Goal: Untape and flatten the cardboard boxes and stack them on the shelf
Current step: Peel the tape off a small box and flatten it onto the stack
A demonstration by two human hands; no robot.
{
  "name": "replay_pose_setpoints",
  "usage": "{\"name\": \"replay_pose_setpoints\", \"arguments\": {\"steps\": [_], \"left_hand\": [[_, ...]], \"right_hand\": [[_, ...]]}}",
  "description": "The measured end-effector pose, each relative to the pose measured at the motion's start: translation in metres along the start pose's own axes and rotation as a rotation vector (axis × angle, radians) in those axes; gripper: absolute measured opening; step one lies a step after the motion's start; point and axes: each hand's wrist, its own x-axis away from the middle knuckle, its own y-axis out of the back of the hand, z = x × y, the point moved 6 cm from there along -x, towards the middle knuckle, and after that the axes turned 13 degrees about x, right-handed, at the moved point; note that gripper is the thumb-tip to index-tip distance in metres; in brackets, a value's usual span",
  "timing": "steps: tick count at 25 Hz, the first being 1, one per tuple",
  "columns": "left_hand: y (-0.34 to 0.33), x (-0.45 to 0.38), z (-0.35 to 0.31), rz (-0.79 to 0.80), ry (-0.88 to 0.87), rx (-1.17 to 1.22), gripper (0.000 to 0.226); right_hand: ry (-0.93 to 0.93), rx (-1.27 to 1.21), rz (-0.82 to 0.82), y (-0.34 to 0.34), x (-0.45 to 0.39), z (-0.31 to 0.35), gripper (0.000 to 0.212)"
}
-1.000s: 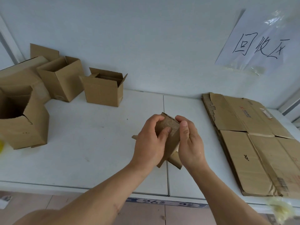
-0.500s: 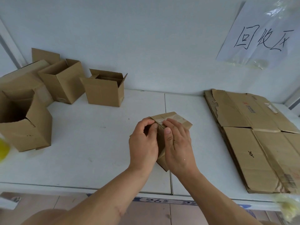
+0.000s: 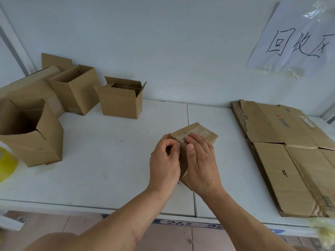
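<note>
I had the small taped box (image 3: 194, 135) on the white shelf (image 3: 108, 160), under both hands; my left hand (image 3: 164, 164) pinched at the tape (image 3: 192, 133) edge, my right hand (image 3: 200, 161) pressed curled over the box, steadying it; best, I judged, to lift a corner first, then peel low and slowly along the seam.

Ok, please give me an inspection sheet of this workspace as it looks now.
Surface: white shelf, seam down the middle, a few small marks.
Job's things: small taped box held at centre; four open boxes at left; flattened cardboard stack at right.
Clutter: yellow tape roll at the left edge, blurred.
Grips: left hand pinches at the tape on the box's near edge; right hand holds the box, thumb along that edge.
Cables: nothing seen.
Surroundings: pale wall, handwritten paper sign upper right; tiled floor below.
</note>
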Motion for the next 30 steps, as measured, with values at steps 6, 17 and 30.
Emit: {"name": "replay_pose_setpoints", "arguments": {"steps": [6,17,30], "left_hand": [[0.005,0.004,0.013,-0.079,-0.007,0.041,0.021],[0.013,0.001,0.029,-0.068,0.048,0.098,0.006],[0.008,-0.004,0.023,0.415,-0.623,-0.749,0.060]], "right_hand": [[0.017,-0.148,0.190,0.007,-0.006,-0.008,0.049],[0.094,-0.004,0.323,-0.005,-0.001,-0.020,0.039],[0.139,-0.022,0.388,-0.001,-0.003,-0.024,0.053]]}}
